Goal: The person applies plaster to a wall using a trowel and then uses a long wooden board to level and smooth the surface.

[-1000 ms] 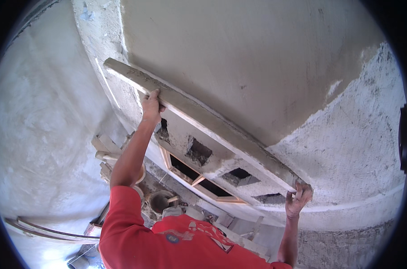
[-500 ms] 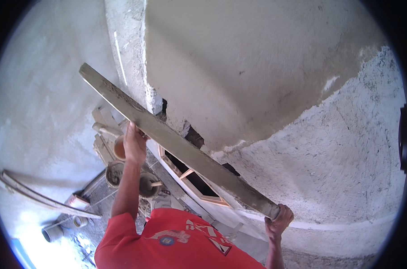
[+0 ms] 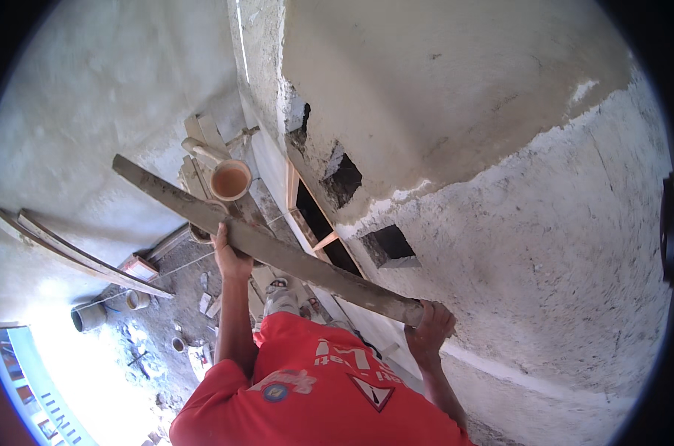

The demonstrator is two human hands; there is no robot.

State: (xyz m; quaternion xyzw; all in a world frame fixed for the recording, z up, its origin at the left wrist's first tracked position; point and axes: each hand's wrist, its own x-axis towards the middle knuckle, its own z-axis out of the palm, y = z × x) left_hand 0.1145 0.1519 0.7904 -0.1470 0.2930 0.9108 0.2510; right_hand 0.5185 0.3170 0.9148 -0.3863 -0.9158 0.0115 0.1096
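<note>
Mortar is caking the long grey straightedge board (image 3: 270, 249), which is being held slantwise in the air just off the freshly plastered wall (image 3: 456, 82), its far end pointing up and to the left. The left hand (image 3: 229, 256) is gripping it from below near the middle with fingers curled round the edge, and the right hand (image 3: 430, 323) is clenching the near end. The board is looking stiff and fairly heavy for its length (the wet coating is probably making it gritty rather than slick), so two well-separated holds like these are suiting it; a single-ended grip would likely let it swing.

Below the smooth coat, rougher grey render (image 3: 575, 245) is running on, broken by dark square recesses (image 3: 385, 244). An orange bucket (image 3: 231, 180) is sitting on wooden planks (image 3: 199, 160) of a scaffold just behind the board. Far beneath, rubble and pipes are lying on the dusty ground (image 3: 166, 327) by a bare pale wall (image 3: 107, 97).
</note>
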